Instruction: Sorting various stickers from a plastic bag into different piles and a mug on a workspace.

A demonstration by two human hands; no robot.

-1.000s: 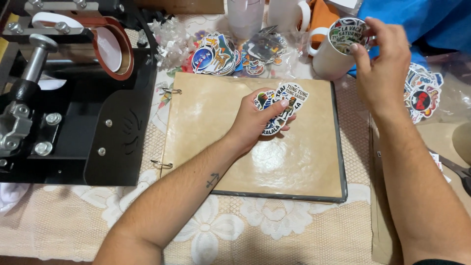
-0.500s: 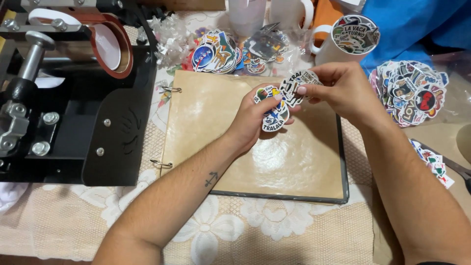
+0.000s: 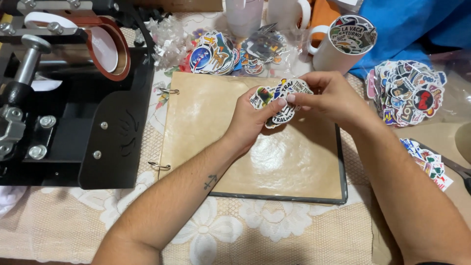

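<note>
Left hand (image 3: 250, 118) pinches a fanned stack of stickers (image 3: 280, 100) above the tan album cover (image 3: 255, 147), right hand (image 3: 328, 95) pinching its top sticker as if to peel one free, with looser sticker piles (image 3: 405, 91) within reach.

The left hand (image 3: 252, 118) and right hand (image 3: 328, 95) cover most of the sticker stack (image 3: 282, 100), so its count is unclear. Left of the brown board (image 3: 255, 147), the black press machine (image 3: 64, 98) is cut off by the edge.
</note>
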